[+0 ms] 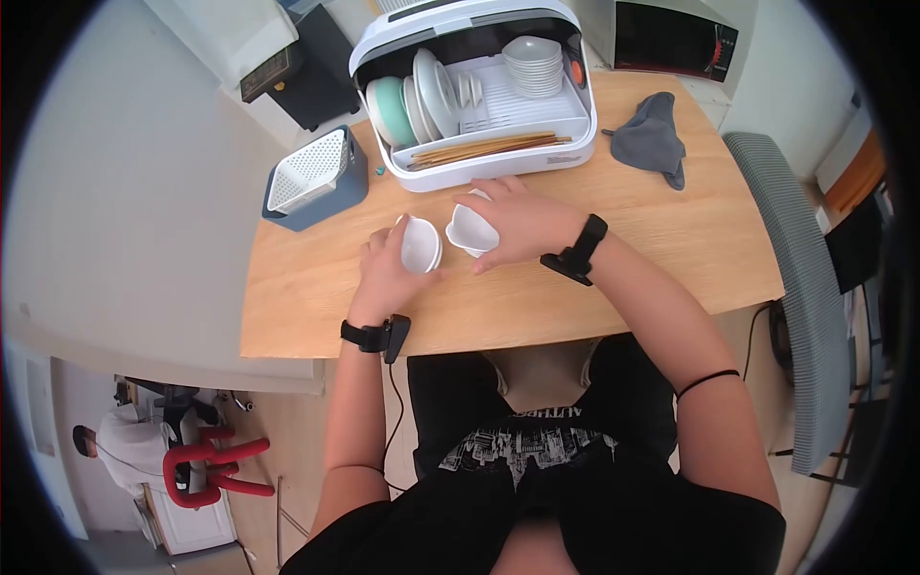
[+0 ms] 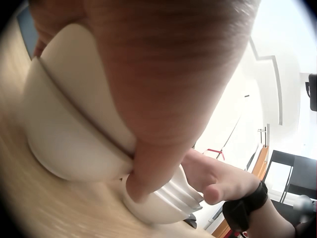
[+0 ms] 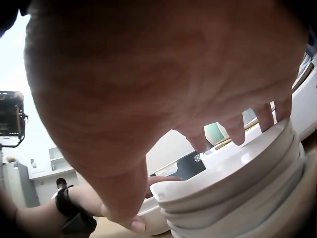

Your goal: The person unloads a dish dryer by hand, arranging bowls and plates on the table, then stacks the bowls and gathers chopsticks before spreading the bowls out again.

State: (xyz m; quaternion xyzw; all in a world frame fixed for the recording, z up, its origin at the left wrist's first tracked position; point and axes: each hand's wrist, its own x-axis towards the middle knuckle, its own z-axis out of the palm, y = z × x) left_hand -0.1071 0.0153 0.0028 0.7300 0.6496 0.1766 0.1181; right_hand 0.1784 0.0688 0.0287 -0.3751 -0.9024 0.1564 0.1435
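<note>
Two nested white bowls (image 1: 420,245) are on the wooden table, and my left hand (image 1: 383,266) grips their sides. In the left wrist view the thumb (image 2: 140,186) lies along the near side of the bowls (image 2: 74,134), fingertips partly hidden beyond. To the right stands a stack of several white wavy-rimmed bowls (image 1: 471,232). My right hand (image 1: 522,222) spreads over this stack, its fingers reaching across the far rim. In the right wrist view the fingers are fairly straight above the stack (image 3: 233,193), and the thumb hangs apart from its left corner.
Behind the hands is an open white dish box (image 1: 498,171) with plates, stacked bowls (image 1: 533,67) and chopsticks (image 1: 489,149). A blue bin with a white basket (image 1: 311,172) stands left, a grey cloth (image 1: 652,139) lies right. A microwave (image 1: 676,38) is at the back right.
</note>
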